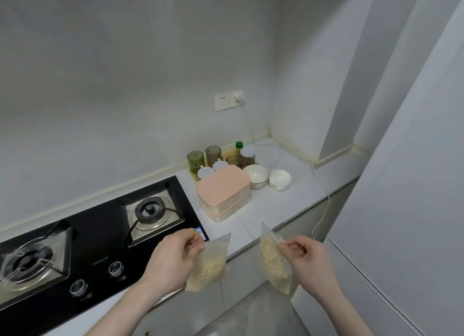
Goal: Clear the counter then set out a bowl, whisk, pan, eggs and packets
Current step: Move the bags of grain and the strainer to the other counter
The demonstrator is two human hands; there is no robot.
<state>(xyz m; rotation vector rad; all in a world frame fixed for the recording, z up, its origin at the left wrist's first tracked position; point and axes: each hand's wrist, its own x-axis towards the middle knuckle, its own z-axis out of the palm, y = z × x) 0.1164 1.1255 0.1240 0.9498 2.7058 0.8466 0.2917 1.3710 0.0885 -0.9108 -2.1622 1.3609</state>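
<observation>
Hands come first: your left hand [175,254] pinches the top edge of a clear packet [209,265] of pale crumbly food, and your right hand [305,256] pinches the top of a second packet [273,262] the same way, fingers curled on the plastic. Both packets hang long side down, just off the worktop's front edge, near each other but apart. Both forearms reach forward from the bottom of the view, wrists roughly level. The bare stretch of white worktop [273,210] lies straight ahead of the packets and slightly above them, so setting them down probably means lifting and carrying both forward over the front edge; the two hands look about equally near it. Farther back on the worktop, a pink-lidded box [223,188] sits just right of the black gas hob [100,225]. Two white bowls [256,176] stand side by side right of the box. Toward the back edge, a tray holds green jars [195,159] and a bottle. A socket with a plugged-in cable is on the wall above. No whisk, pan or eggs are visible.
</observation>
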